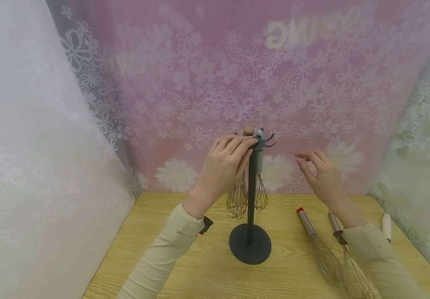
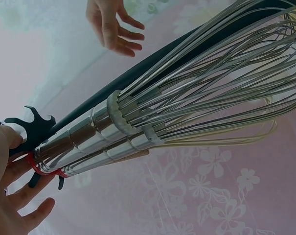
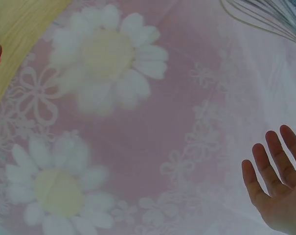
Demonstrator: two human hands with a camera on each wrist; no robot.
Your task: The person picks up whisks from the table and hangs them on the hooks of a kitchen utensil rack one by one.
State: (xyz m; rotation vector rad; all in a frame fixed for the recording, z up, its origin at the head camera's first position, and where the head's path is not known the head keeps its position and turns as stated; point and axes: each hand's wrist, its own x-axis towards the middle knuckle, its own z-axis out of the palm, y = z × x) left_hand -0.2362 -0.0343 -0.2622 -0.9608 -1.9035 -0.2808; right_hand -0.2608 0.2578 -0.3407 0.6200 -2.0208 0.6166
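Note:
A dark stand (image 1: 251, 199) with a round base and a crown of hooks (image 1: 263, 143) stands on the wooden table (image 1: 207, 270). Wire whisks (image 1: 237, 199) hang from the hooks beside the pole. My left hand (image 1: 227, 162) reaches over the crown, and its fingers lie on the whisk handle tops. In the left wrist view the red-ringed handle end (image 2: 45, 164) sits between my thumb and fingers (image 2: 13, 196), next to the hook crown (image 2: 33, 122). My right hand (image 1: 317, 172) hovers right of the stand, fingers relaxed and holding nothing, and shows as a bare palm (image 3: 277, 188).
Two more whisks lie on the table at the right, one red-capped (image 1: 317, 245) and one partly under my right sleeve (image 1: 351, 265). A white-handled tool (image 1: 386, 226) lies further right. Floral curtains (image 1: 274, 83) close in the back and both sides.

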